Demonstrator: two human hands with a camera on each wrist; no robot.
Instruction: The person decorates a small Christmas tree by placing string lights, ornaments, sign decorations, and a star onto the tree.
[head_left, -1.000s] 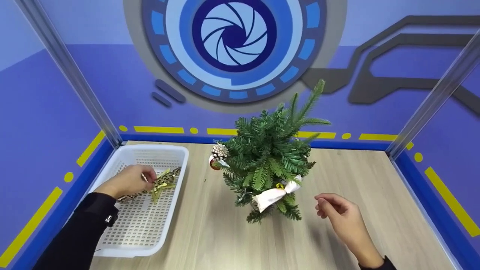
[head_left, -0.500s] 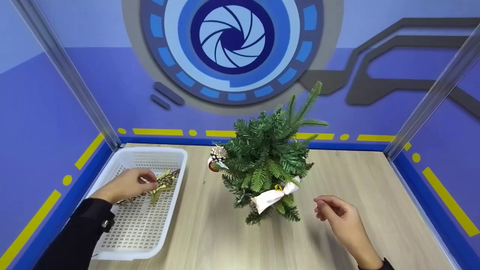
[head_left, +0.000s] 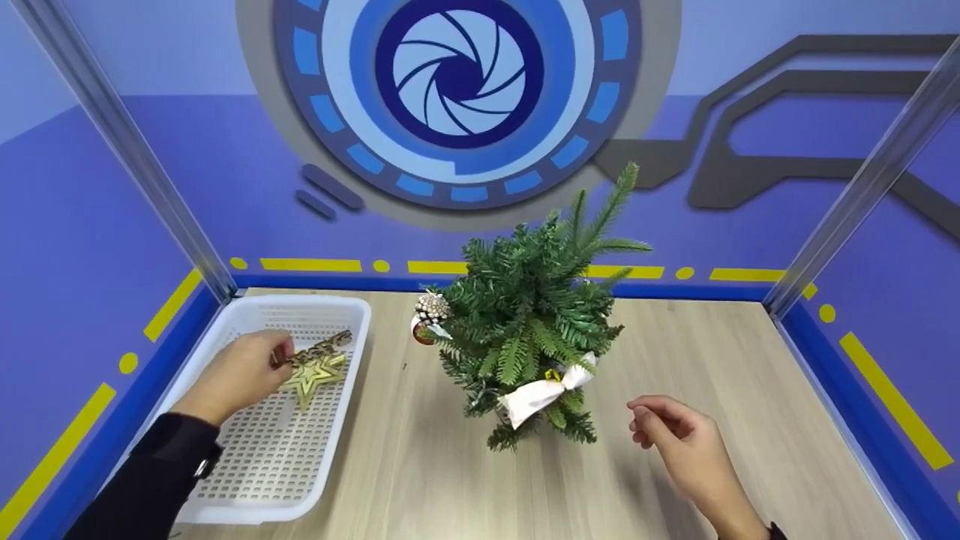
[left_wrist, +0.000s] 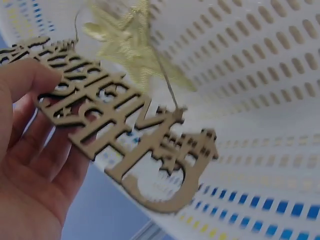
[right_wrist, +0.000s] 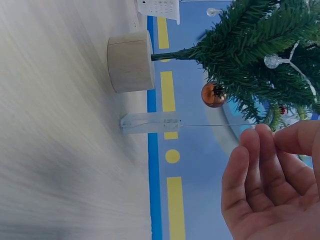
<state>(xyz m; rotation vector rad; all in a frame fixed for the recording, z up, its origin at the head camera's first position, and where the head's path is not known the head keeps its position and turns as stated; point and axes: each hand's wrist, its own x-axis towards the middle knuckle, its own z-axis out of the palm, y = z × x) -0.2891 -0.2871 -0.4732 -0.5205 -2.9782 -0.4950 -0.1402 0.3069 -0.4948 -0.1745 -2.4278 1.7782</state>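
Over the white basket [head_left: 255, 511], my left hand [head_left: 238, 375] holds a wooden cut-out lettering sign [left_wrist: 131, 155]. In the left wrist view the thumb lies over the sign's face and the fingers are behind it; a thin string loops from its top edge. Beside the sign, a gold star [head_left: 309, 380] lies in the basket. My right hand [head_left: 679, 439], loosely curled with nothing in it, is over the table to the right of a small green Christmas tree [head_left: 536, 300]. From the tree's front hangs a white candy-shaped ornament [head_left: 536, 397].
A beaded ornament [head_left: 433, 307] and a red ball [head_left: 422, 332] hang at the tree's left. The right wrist view shows its wooden base [right_wrist: 131, 62], a copper ball [right_wrist: 214, 94] and a clear box [right_wrist: 150, 123] with a thin wire. Patterned blue walls [head_left: 315, 150] enclose the table.
My left hand has moved slightly left with the sign, and more of the gold star now shows. My right hand stays almost in place.
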